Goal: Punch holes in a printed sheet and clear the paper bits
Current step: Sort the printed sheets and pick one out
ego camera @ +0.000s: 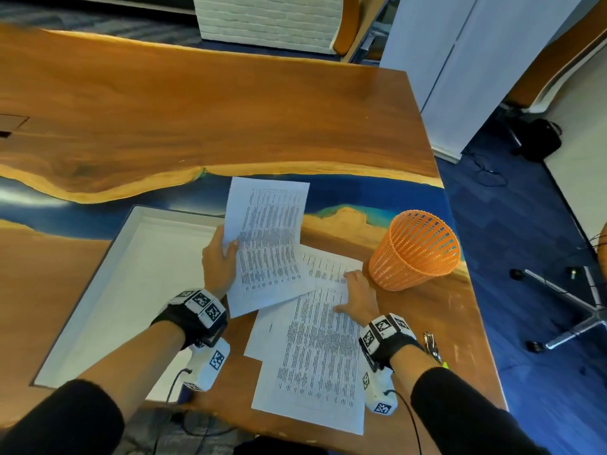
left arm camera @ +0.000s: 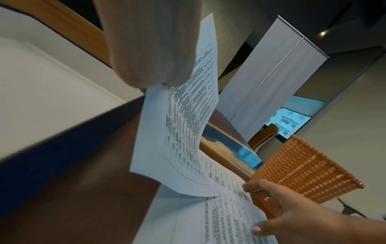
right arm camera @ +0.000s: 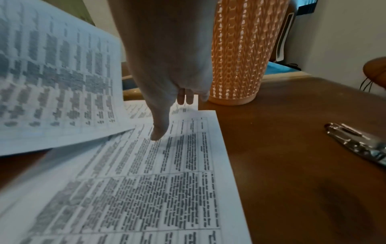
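My left hand (ego camera: 219, 262) pinches one printed sheet (ego camera: 269, 244) by its left edge, thumb on the printed face and fingers behind, and holds it lifted and tilted above the surface (ego camera: 197, 103). In the left wrist view the sheet (left arm camera: 183, 132) hangs curved from my hand (left arm camera: 150, 43), its lower corner touching the papers below. My right hand (ego camera: 359, 295) lies flat with straight fingers on the stack of printed papers (ego camera: 315, 366), pressing it down near its far right corner; the thumb points toward me along the page. From the right wrist camera my fingers (right arm camera: 184, 97) rest on the top page (right arm camera: 150, 189), holding nothing.

The stack sits at the near edge of the wooden surface, pages slightly fanned. Just beyond my right hand stands an orange slotted basket (ego camera: 415, 249), upright, close to the stack's far corner but apart from it. A metal hole punch (ego camera: 432, 348) lies on the surface to the right of my right wrist; in the right wrist view it (right arm camera: 359, 145) is shiny and well apart from the papers. To the left of the stack lies a large, shallow white tray (ego camera: 108, 290), its right rim partly behind my left hand. Both wrists carry black straps with white marker blocks.
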